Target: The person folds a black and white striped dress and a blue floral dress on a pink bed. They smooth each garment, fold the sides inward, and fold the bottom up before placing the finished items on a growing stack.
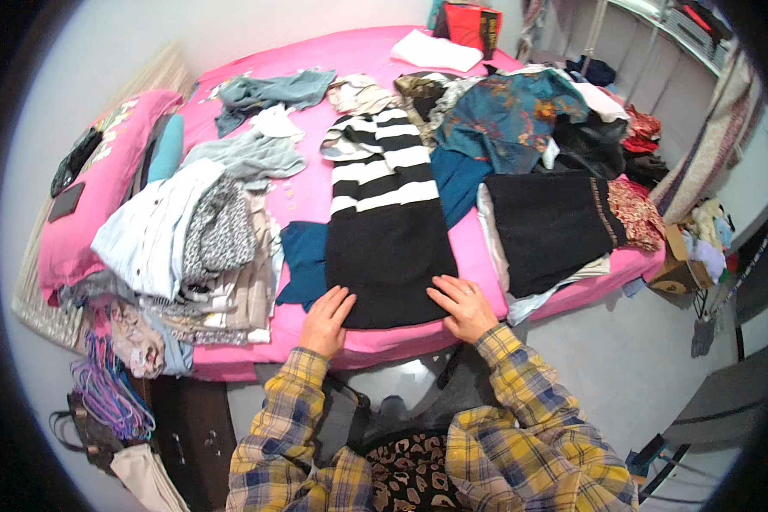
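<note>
A knit garment [387, 237], black below with black and white stripes above, lies lengthwise on the pink bedsheet [480, 256]. My left hand [326, 320] rests at its near left corner, fingertips on the black cloth. At the near right corner, my right hand [464, 308] lies with fingers spread on the edge; a ring shows on one finger. Neither hand visibly grips the fabric. Under the garment, dark teal cloth [302, 259] sticks out on the left, and more teal cloth [464, 182] shows on the right.
Stacked folded clothes, a white buttoned shirt [157, 221] on top, stand left. A folded black garment [547, 230] lies right, behind it a heaped floral teal garment [505, 121]. Purple hangers [112, 400] hang at lower left. A cardboard box [681, 269] holds plush toys beside the bed.
</note>
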A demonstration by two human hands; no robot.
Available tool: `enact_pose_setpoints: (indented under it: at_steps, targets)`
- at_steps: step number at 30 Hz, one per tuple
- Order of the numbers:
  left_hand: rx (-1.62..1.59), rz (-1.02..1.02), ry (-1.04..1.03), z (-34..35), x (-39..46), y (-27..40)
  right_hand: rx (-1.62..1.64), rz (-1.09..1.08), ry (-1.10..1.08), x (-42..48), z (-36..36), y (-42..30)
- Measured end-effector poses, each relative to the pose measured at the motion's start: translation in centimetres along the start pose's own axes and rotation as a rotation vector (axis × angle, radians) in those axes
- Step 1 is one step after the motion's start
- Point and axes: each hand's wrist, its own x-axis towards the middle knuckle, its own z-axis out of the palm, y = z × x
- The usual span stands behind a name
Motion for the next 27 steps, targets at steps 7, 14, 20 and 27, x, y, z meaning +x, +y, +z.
enact_pose_setpoints:
  at_steps: [7, 14, 20, 27]
  targets:
    - [-0.22, 0.035, 0.061, 0.4, -0.9, -3.5, 0.259, -0.06, 0.193, 0.0, 5.0, 3.1]
    - [-0.22, 0.139, 0.009, -2.3, -2.1, -1.5, 0.242, -0.007, 0.001, -1.8, 0.6, 1.5]
    - [-0.33, 0.001, -0.214, -7.9, -1.9, 2.9, 0.382, 0.045, -0.243, -3.1, -4.1, -2.3]
    - [-0.472, -0.06, -0.22, -9.0, -6.7, 7.1, 0.62, 0.108, -0.342, -5.5, -8.3, -5.8]
